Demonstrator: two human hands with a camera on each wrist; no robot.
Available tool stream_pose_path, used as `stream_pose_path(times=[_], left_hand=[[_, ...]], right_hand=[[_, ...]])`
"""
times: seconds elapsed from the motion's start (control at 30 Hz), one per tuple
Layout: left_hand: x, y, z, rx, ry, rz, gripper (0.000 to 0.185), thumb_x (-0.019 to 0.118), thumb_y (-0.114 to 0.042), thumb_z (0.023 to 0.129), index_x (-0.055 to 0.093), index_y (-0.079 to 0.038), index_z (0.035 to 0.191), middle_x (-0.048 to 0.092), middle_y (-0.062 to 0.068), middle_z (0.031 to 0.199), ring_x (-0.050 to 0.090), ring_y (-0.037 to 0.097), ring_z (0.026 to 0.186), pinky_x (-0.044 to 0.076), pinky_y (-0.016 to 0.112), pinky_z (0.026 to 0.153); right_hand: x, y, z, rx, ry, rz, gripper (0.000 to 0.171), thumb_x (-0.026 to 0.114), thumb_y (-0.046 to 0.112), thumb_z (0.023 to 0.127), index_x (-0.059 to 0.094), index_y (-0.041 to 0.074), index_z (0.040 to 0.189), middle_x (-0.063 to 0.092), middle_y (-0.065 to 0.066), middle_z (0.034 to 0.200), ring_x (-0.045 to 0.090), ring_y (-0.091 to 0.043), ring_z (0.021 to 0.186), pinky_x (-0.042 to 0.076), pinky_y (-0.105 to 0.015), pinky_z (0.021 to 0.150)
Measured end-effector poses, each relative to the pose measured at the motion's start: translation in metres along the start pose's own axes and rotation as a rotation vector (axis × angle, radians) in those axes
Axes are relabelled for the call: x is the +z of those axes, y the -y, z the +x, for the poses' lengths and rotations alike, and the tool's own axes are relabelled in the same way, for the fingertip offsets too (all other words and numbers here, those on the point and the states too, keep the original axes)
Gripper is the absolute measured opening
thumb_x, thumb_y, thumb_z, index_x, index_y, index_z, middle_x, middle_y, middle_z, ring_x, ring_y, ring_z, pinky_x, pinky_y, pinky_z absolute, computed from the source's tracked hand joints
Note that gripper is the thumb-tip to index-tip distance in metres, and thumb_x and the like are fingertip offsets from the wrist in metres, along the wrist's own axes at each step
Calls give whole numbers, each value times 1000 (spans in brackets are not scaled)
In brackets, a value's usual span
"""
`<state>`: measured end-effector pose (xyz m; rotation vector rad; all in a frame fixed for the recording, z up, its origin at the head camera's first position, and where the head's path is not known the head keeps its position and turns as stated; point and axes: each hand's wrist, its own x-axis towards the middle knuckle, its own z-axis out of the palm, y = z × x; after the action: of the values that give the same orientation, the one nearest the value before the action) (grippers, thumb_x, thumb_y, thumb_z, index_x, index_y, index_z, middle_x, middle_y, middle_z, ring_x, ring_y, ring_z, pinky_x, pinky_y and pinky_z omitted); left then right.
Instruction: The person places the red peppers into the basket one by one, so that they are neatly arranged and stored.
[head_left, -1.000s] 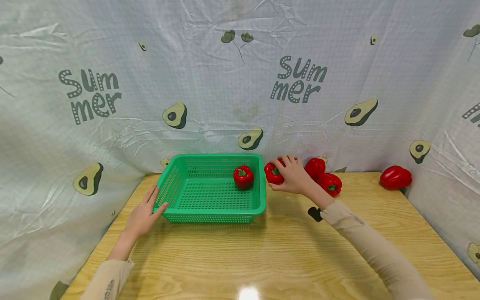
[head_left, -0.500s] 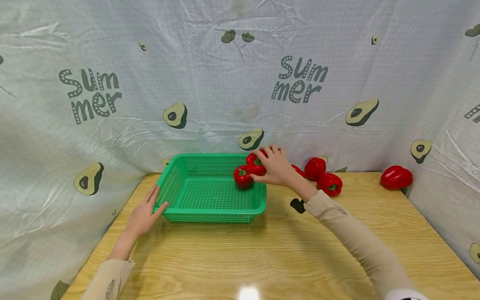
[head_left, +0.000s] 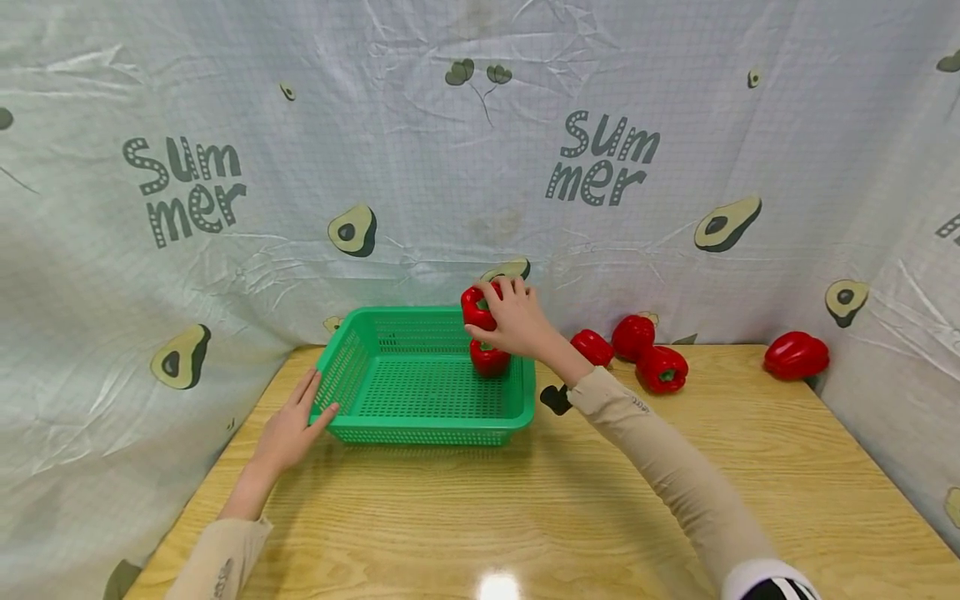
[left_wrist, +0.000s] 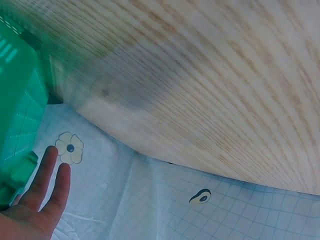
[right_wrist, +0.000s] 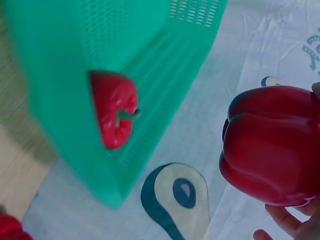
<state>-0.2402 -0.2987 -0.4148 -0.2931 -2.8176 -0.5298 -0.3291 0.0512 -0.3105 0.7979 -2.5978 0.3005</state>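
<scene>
Since a second ago the right hand (head_left: 512,321) has carried its red bell pepper (head_left: 477,305) from the wooden surface (head_left: 525,508) beside the basket up and leftward, so it now hangs above the back right corner of the green basket (head_left: 352,367), fingers curled round it. That held pepper sits directly over a second red bell pepper (head_left: 489,359), which lies alone on the perforated floor of the basket near its right wall.

At the basket's front left corner, the left hand (head_left: 288,429) rests with straight fingers against the rim, gripping nothing; it has not shifted.

From the right wrist, the held pepper (right_wrist: 272,145) fills the right side with fingertips (right_wrist: 280,220) under it, and the pepper in the basket (right_wrist: 114,115) shows its green stem, a detail partly covered in the head view. From the left wrist, only two straight fingers (left_wrist: 47,185) beside the green basket wall (left_wrist: 20,115) are visible, no peppers.

Three more red peppers (head_left: 633,350) cluster on the surface right of the basket, well apart from both hands, and a fourth (head_left: 797,356) lies near the far right cloth backdrop (head_left: 450,167) printed with avocados.
</scene>
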Motion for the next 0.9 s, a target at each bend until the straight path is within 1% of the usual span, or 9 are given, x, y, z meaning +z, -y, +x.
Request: stream_pose_path(times=[0.13, 0.23, 0.33, 0.43, 0.57, 0.7, 0.8, 0.9], left_hand=[[0, 1, 0, -2, -4, 0, 68, 40, -40, 93, 17, 2, 142, 17, 22, 147, 60, 39, 81, 40, 32, 50], [0, 2, -1, -4, -2, 2, 68, 39, -40, 93, 17, 2, 142, 17, 22, 146, 60, 39, 80, 39, 32, 50], [0, 1, 0, -5, 1, 3, 68, 39, -41, 94, 17, 2, 141, 17, 23, 146, 60, 39, 82, 40, 33, 51], [0, -1, 0, -6, 3, 4, 68, 39, -41, 93, 18, 3, 141, 18, 23, 146, 60, 39, 83, 41, 34, 52], [0, -2, 0, -9, 3, 4, 68, 39, -41, 93, 18, 2, 141, 18, 23, 146, 57, 43, 92, 45, 41, 59], [-1, -2, 0, -10, -3, 0, 68, 40, -40, 93, 18, 2, 141, 18, 23, 146, 54, 45, 98, 46, 46, 65], [0, -1, 0, -9, -3, -4, 68, 40, -39, 93, 17, 2, 142, 18, 23, 146, 55, 44, 97, 45, 45, 63], [0, 0, 0, -6, -4, -6, 68, 39, -41, 93, 17, 2, 142, 17, 23, 146, 54, 45, 99, 45, 45, 64]], right_hand=[[6, 8, 12, 53, 6, 43, 59, 50, 50, 84, 36, 17, 131, 40, -12, 124, 33, -31, 112, 32, -48, 86], [14, 14, 21, 90, 10, 61, 60, 51, 49, 84, 36, 17, 131, 41, -13, 123, 34, -30, 110, 33, -47, 85], [26, 18, 29, 122, 6, 86, 60, 53, 49, 83, 35, 17, 130, 41, -13, 123, 34, -30, 110, 33, -47, 83], [39, 20, 35, 142, 15, 134, 61, 55, 48, 82, 35, 17, 131, 39, -13, 125, 33, -30, 111, 33, -49, 85], [57, 22, 41, 170, 33, 189, 61, 57, 47, 81, 35, 18, 131, 39, -13, 126, 33, -31, 113, 33, -53, 87], [72, 24, 47, 186, 31, 222, 61, 58, 47, 80, 36, 19, 130, 40, -11, 127, 33, -32, 115, 31, -57, 89], [82, 23, 50, 184, 46, 243, 62, 59, 47, 80, 36, 21, 131, 40, -10, 129, 32, -32, 116, 28, -58, 90], [91, 22, 52, 180, 80, 260, 65, 60, 47, 79, 35, 20, 133, 38, -8, 133, 30, -32, 118, 26, -59, 92]])
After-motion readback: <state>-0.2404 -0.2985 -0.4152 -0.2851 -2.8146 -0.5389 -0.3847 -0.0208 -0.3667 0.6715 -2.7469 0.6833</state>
